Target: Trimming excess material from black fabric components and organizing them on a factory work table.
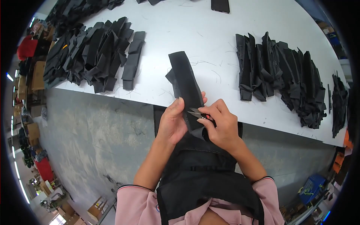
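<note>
A long black fabric strip (184,82) lies over the near edge of the white table (210,37), its lower end off the table. My left hand (172,122) pinches that lower end from the left. My right hand (221,125) holds small thread snips (198,113) with metal blades and a red spot at the handle. The blade tips rest against the fabric right beside my left thumb. Below my hands a black apron covers my lap.
A loose heap of black fabric pieces (90,52) fills the table's left side. A row of folded black pieces (285,75) stands on the right, with more at the far right edge (339,101). A dark phone (220,5) lies at the far edge. Grey floor below.
</note>
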The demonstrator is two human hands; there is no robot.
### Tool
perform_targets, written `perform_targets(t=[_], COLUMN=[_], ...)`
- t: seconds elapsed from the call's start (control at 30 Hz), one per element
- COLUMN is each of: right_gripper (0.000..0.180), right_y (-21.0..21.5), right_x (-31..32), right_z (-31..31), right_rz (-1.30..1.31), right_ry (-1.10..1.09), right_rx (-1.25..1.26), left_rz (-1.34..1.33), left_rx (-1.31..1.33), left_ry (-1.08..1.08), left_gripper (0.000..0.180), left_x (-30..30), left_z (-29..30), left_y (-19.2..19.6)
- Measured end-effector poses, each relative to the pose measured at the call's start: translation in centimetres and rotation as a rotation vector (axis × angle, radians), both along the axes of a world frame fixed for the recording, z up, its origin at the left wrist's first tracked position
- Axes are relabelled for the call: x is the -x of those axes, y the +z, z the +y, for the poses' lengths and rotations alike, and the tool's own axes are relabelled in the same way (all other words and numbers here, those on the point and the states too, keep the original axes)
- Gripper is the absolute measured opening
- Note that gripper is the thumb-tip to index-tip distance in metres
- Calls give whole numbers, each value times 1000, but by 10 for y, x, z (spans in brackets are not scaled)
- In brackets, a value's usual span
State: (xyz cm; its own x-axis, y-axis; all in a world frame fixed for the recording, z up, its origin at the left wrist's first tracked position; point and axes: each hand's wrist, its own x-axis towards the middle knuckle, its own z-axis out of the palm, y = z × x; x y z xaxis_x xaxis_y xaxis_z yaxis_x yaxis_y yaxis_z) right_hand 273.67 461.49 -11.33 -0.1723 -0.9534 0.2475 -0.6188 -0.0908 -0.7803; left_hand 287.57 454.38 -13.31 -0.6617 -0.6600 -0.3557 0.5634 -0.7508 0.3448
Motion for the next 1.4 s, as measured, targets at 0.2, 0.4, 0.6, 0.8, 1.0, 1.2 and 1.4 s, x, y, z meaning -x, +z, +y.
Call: perform_targets(t=[0.2,0.4,0.6,0.8,1.0,1.2,1.4], right_gripper=[25,21,23,24,21,23,22], right_y=[-2,-13,-10,-13,-21,-19,-17], right_x=[-5,-2,11,9,9,8,5], right_z=[-2,6,28,18,22,27,20], right_rz=[181,-43,-84,-129,-77,-374,-183], right_ry=[14,-63,-207,-145,-145,-194,-171], right_rx=[65,83,52,26,83,-14,50], left_rz=[1,-88,-270,-317,-299,-248,-249], left_rx=[-48,14,75,46,24,-8,-16], left_ry=[1,1,-18,-23,-27,-35,-35], left_gripper=[46,44,45,43,42,41,41], left_x=[0,1,-3,1,-4,-3,-2], left_z=[1,1,-4,-2,-2,-2,-1], left_y=[-1,-5,-4,5,0,-1,-3])
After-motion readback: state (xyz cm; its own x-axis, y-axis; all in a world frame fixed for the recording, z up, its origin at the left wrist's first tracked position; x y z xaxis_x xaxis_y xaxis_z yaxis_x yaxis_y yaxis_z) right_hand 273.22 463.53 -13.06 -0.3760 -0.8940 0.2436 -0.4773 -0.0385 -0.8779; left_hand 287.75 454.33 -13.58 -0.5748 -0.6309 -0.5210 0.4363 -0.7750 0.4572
